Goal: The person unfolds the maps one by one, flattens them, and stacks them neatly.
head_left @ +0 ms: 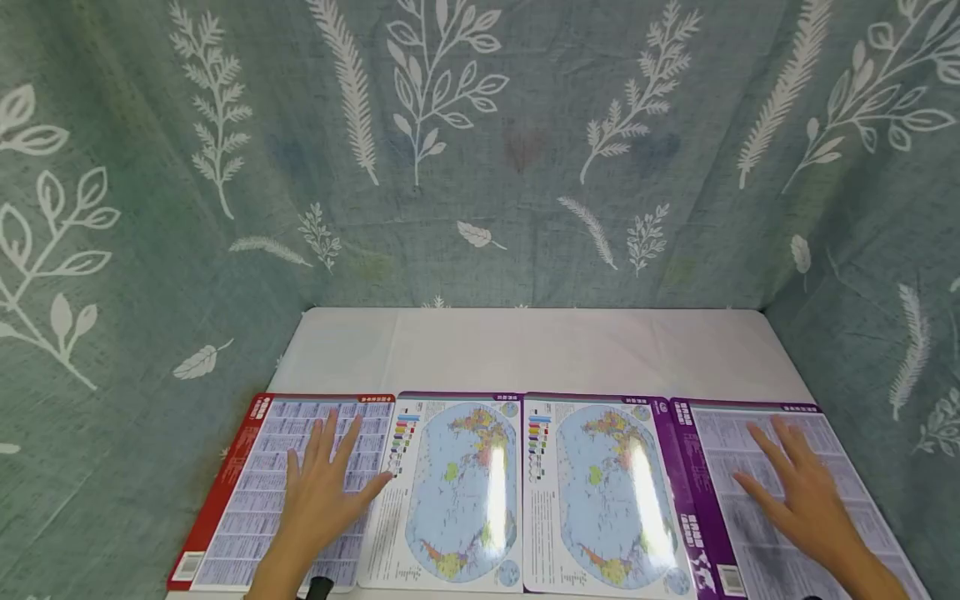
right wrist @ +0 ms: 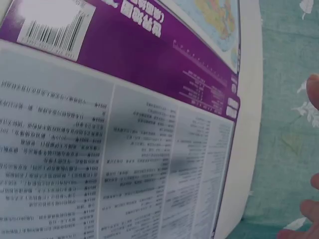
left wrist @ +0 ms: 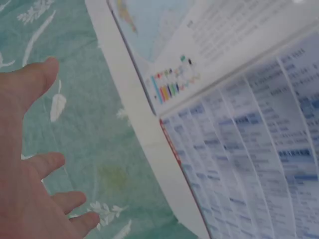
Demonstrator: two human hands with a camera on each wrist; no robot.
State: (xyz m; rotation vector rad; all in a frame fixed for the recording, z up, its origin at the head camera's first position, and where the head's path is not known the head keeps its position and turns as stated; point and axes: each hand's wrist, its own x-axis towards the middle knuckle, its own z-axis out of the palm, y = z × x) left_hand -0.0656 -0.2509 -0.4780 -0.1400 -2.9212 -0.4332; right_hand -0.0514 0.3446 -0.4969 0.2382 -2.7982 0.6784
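Note:
My left hand (head_left: 322, 492), fingers spread, is over the red-edged text sheet (head_left: 232, 517) at the left end of a row of glossy sheets. In the left wrist view that hand (left wrist: 40, 164) holds nothing, and a gap shows between it and the sheets. My right hand (head_left: 806, 492), also spread and holding nothing, is over the purple-edged text sheet (head_left: 720, 533) at the right end. Only the fingertips (right wrist: 313, 89) show at the edge of the right wrist view. Between the hands lie two world map sheets, a left one (head_left: 450, 517) and a right one (head_left: 600, 508), seen upside down.
The sheets lie side by side on a white table (head_left: 525, 346), whose far strip runs behind them. A grey-green curtain (head_left: 525, 233) with white leaf prints hangs behind and on both sides. Bright glare streaks cross both maps.

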